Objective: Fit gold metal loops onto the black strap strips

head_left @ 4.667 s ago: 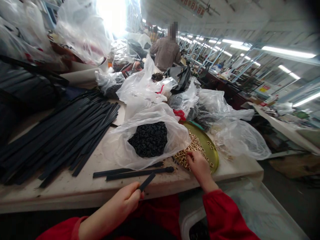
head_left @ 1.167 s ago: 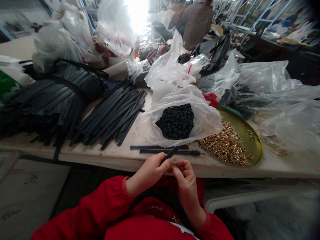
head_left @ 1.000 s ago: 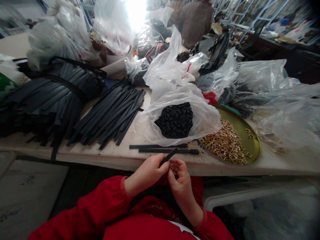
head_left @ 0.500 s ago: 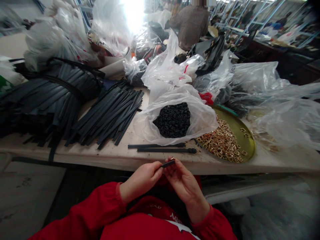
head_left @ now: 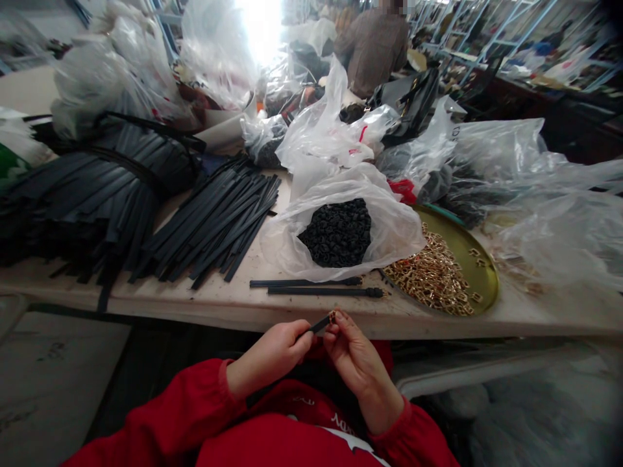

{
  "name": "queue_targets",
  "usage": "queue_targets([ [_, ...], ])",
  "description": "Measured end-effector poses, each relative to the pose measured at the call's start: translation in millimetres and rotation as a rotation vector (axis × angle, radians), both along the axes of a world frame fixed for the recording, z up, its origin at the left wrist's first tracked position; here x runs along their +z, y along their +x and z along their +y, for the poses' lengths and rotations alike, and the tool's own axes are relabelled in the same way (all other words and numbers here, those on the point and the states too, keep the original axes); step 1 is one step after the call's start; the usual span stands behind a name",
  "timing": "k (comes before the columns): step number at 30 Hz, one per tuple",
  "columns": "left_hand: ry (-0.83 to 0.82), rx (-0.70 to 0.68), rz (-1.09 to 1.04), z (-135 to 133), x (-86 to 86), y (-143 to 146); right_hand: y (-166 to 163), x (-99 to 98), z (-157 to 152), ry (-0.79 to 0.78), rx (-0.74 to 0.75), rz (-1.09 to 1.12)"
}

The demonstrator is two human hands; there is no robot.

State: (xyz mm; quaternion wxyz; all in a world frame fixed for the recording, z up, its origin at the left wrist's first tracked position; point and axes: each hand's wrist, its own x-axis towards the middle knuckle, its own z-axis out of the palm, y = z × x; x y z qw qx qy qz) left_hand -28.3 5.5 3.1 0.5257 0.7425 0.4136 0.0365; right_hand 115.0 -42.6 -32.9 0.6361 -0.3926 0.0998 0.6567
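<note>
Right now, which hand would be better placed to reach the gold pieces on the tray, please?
Probably the right hand: though busy at the black strap, it is nearer the gold pieces on the tray; the left hand, farther off, grips the strap.

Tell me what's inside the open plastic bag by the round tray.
The bag holds a heap of small black ring-like pieces. Only the upper ones show; whatever lies beneath them is covered.

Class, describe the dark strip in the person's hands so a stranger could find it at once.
Find the pale table, then the left hand and right hand close together at the middle of its near edge. Between them the dark strip slants up to the right, gold metal at its tip. Other strips lie on the table; this one alone is held.
</note>
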Motion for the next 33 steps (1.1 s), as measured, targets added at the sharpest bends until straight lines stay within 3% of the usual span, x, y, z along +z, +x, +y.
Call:
queue_targets([
  [7,0.028,-0.058,-0.081,7,-4.9,5,-13,-5.4,-10,0.102,0.137,-0.466],
  [12,-0.134,-0.028,-0.088,6,-3.6,6,-9,0.4,-7,0.09,0.018,-0.487],
  [21,-0.394,0.125,-0.222,4,-5.7,8,-11,4.9,-15,0.15,0.242,-0.781],
  [28,-0.449,0.142,-0.227,2,0.3,8,-6,3.7,-15,0.144,0.231,-0.503],
  [33,-0.492,0.138,-0.259,2,-1.4,6,-8,4.7,-18,0.147,0.274,-0.554],
])
